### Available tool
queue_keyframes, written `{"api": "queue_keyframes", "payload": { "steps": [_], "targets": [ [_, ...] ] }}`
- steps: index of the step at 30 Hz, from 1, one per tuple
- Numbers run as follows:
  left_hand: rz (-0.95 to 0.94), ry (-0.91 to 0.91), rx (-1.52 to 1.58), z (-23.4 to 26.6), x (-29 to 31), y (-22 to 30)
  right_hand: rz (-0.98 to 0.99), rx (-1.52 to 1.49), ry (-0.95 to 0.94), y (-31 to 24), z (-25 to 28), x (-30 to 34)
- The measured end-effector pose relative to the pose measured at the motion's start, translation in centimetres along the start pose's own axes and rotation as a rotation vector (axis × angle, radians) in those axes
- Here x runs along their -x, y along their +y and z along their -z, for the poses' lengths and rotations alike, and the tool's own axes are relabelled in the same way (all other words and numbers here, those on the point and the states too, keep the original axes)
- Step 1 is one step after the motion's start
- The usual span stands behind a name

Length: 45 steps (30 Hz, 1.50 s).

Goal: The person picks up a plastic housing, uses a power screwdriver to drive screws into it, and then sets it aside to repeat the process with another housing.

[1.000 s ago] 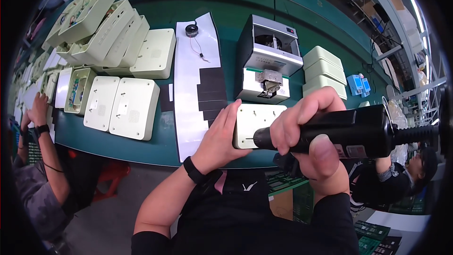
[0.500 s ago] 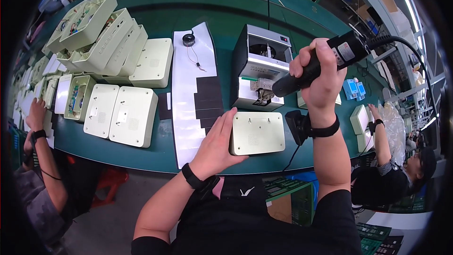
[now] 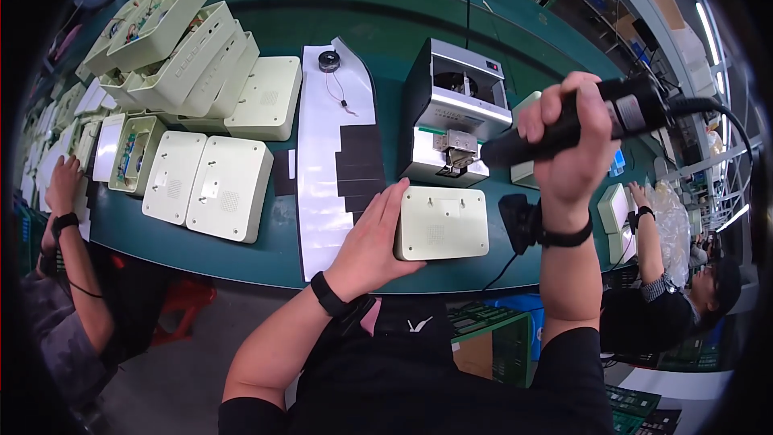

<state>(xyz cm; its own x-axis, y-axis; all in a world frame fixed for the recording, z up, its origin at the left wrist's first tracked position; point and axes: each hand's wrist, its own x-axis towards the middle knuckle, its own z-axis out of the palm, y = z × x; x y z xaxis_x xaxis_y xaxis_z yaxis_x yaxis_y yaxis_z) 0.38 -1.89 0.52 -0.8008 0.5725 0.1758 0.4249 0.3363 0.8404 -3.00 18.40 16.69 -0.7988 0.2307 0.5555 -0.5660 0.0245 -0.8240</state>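
A pale green plastic housing (image 3: 443, 229) lies back side up on the bench in front of me, with holes at its corners. My left hand (image 3: 372, 235) grips its left end, fingers along the side and thumb at the near edge. Raised above the bench, my right hand (image 3: 573, 133) is wrapped round a black corded electric screwdriver (image 3: 555, 130). The screwdriver is tilted, its nose pointing left beside the metal outlet of a screw feeder (image 3: 460, 117). Whether a screw sits on its tip I cannot make out.
Stacked housings (image 3: 181, 56), some open with wiring inside, stand at left beside two closed ones (image 3: 229, 189). A white sheet (image 3: 318, 177) with black pads (image 3: 361, 163) and a small wired speaker (image 3: 328, 61) lies left of the feeder. Co-workers' hands (image 3: 64, 185) show at both sides.
My right hand has moved the screwdriver to the right, drawing its nose back from the feeder's outlet. My left hand keeps its grip on the housing. The whole view has shifted slightly.
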Motion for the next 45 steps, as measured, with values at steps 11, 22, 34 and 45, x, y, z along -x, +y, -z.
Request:
{"api": "queue_keyframes", "payload": {
  "steps": [11,22,34,45],
  "targets": [
    [-0.033,0.038,0.043,0.0,0.1,-0.1,-0.275,-0.172,-0.093,-0.8,-1.2,4.2],
    [-0.067,0.062,0.060,-0.3,-0.1,-0.7,-0.361,-0.071,-0.215,-4.3,-4.2,8.3],
    [-0.076,0.071,0.071,-0.4,0.0,-0.8,-0.455,-0.055,-0.247,-3.8,-4.5,8.8],
    [-0.051,0.059,0.062,-0.1,-0.2,-0.6,-0.516,-0.072,-0.302,-0.4,-3.5,9.6]
  ]
}}
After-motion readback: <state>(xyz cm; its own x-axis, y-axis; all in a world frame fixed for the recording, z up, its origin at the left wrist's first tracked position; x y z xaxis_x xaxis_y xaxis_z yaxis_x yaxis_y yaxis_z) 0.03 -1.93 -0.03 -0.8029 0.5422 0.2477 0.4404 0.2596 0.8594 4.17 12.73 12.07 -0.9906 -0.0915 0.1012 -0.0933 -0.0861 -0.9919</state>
